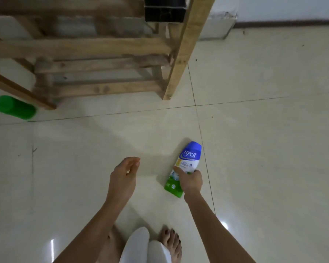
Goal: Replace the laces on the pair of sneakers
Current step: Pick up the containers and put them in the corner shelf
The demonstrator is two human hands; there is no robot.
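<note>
Our right hand (191,181) grips a blue-capped, white-and-green bottle (188,156) by its lower half; our left hand (123,175) hangs loosely curled, holding nothing

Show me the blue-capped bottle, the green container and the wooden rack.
blue-capped bottle (187,160): head view, printed label.
green container (14,107): head view, side wall.
wooden rack (80,47): head view, front slat.

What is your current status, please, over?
Left hand open, empty. Right hand grips powder bottle. No sneakers or laces in view. Green container beside wooden rack.
</note>
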